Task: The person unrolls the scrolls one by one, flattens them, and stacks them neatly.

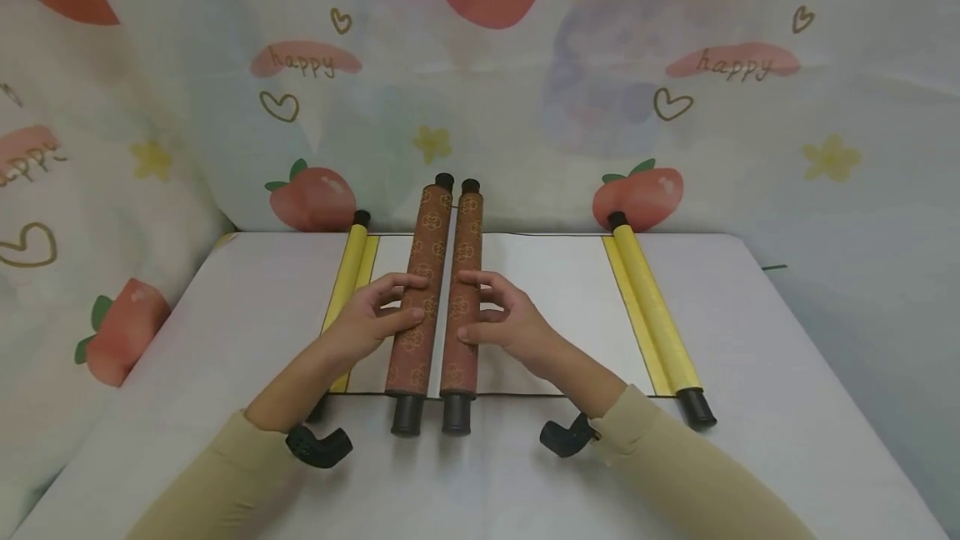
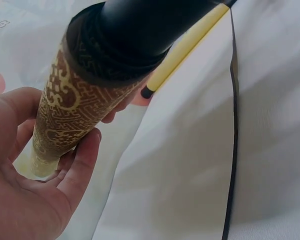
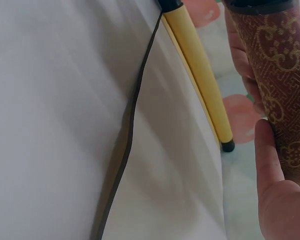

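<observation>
Far behind the white table (image 1: pixel 480 494) is a picture wall (image 1: pixel 480 107). The left hand (image 1: pixel 362 322) grips the left brown roll (image 1: pixel 411 365); the right hand (image 1: pixel 517 323) grips the right brown roll (image 1: pixel 459 367). Under them, a white sheet (image 1: pixel 558 298) seems all spread out; the rolls look wound up, a gap between.

The backdrop (image 1: pixel 487 98) read "happy" twice, in brown lower-case script (a bit loopy), on a pink patch (image 1: pixel 262 63) and a matching patch (image 1: pixel 785 61) further right; a third patch (image 1: pixel 33 138), cut off at the head view's left edge, seemed to say the same
</observation>
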### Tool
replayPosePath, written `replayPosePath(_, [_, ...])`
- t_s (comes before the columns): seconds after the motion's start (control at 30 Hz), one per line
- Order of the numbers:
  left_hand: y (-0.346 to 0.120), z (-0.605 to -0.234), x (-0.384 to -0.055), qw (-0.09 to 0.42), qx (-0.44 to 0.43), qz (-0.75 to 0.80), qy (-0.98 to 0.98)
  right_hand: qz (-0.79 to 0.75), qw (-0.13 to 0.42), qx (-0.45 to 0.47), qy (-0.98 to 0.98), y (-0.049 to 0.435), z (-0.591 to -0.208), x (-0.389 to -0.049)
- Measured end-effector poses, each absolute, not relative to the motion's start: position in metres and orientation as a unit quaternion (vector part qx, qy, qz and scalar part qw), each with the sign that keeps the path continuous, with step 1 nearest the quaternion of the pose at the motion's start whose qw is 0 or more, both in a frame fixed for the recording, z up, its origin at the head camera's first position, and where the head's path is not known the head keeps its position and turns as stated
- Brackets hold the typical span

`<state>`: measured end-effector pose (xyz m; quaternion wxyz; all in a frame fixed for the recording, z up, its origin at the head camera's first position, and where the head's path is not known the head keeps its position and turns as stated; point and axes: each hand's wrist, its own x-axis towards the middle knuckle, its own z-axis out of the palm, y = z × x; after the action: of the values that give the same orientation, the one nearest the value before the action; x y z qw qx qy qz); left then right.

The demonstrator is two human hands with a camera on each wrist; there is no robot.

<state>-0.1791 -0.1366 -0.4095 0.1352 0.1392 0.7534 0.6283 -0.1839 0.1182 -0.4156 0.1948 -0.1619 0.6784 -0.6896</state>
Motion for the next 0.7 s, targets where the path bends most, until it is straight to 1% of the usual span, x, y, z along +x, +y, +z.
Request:
replayPosePath(0.2, [-0.126, -0.411, -0.177, 0.135, 0.143, 0.645, 0.738, -0.692, 0.172, -0.143, 0.687, 0.125, -0.415, -0.185])
replayPosePath(0.37, [-0.122, -0.411, -0.178, 0.135, 0.138, 0.647, 0.737, -0.686, 0.168, -0.141, 0.694, 0.13, -0.414, -0.187])
replayPosePath(0.57, [-0.119, -0.414, -0.177, 0.143, 0.141, 0.649, 0.734, -0.681, 0.177, -0.127, 0.699, 0.136, -0.415, -0.187])
replayPosePath(0.7, [-0.118, -0.415, -0.177, 0.146, 0.143, 0.649, 0.733, -0.679, 0.166, -0.119, 0.705, 0.134, -0.418, -0.186])
